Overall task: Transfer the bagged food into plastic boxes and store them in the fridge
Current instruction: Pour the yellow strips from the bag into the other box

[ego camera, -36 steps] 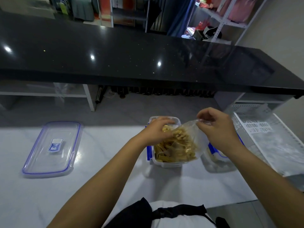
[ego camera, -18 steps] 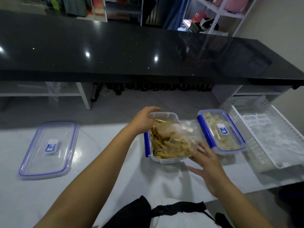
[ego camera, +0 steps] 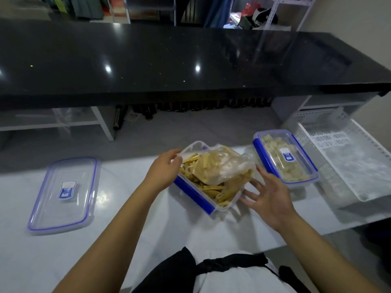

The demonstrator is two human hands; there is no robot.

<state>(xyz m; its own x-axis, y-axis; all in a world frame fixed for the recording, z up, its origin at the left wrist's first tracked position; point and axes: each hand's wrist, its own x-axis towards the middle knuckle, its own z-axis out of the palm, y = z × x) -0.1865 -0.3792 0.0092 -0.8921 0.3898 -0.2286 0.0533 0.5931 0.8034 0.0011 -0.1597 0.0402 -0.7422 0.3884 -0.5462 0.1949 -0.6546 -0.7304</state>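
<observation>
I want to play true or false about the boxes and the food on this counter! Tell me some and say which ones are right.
1. The open box in the middle holds yellow strips of food with a clear bag on top. True.
2. The loose lid lies to the right of the open box. False: it lies flat on the white counter, far to the left.
3. The box with pale chunks has its lid on. True.
4. The right hand grips the bag tightly. False: its fingers are spread open beside the open box.
5. The left hand is at the far left edge of the bag. True.
</observation>
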